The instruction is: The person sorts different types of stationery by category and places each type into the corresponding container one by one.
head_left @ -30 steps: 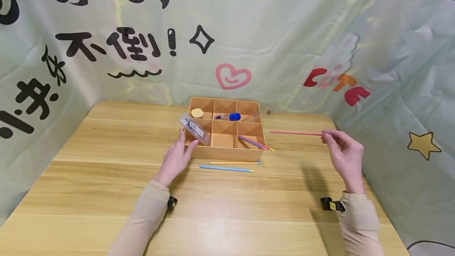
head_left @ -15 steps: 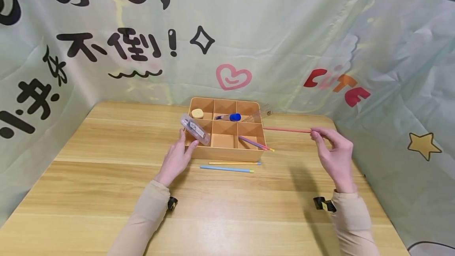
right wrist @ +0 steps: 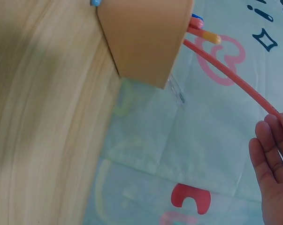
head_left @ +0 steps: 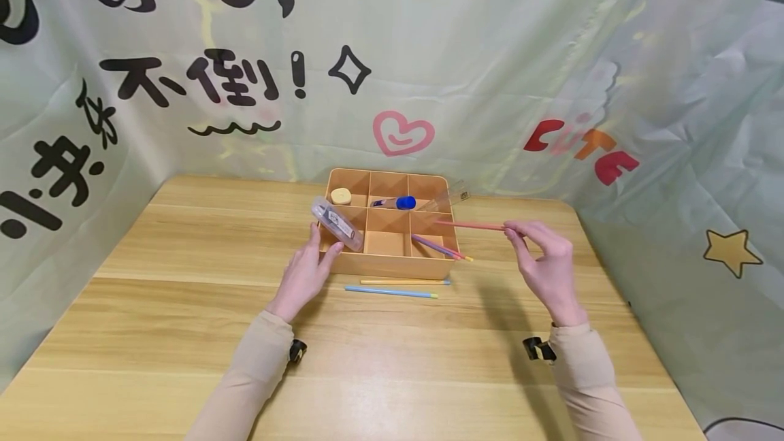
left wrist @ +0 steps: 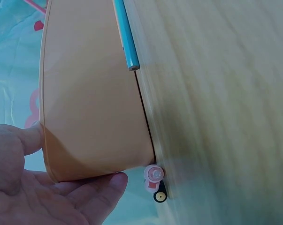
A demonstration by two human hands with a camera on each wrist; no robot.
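Observation:
My right hand pinches one end of a slim red pencil. The pencil's other end is over the right front compartment of a tan divided box. At the box's left front corner, my left hand grips, its thumb at the rim and the other fingers along the outer side in the left wrist view. A purple pencil and another one, with a yellow end, lean in the right front compartment. A clear plastic case lies slanted over the left front compartment, near the left fingers.
A yellow pencil and a blue pencil lie on the wooden table before the box. Back compartments hold a cream round-cornered block, a blue-capped tube and a clear ruler. A printed cloth hangs behind.
My right hand has moved left with the red pencil, bringing its far end from beside the box to above the right front compartment. The left hand stays at the corner.

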